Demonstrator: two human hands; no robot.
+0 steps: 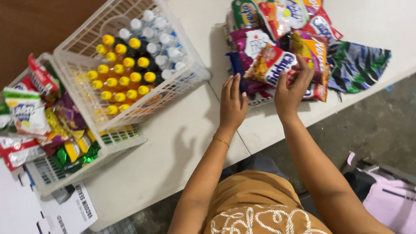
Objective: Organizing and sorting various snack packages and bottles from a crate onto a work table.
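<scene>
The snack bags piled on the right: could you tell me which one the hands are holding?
The red-and-white bag at the pile's front, gripped by the right hand.

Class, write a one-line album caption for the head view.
Right hand grips a snack bag above a heaped basket; left hand hovers beside.

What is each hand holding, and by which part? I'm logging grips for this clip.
The right hand grips a red and white snack bag by its lower edge, at the pile of snack bags. The left hand holds nothing; its open fingers reach toward the pile.
</scene>
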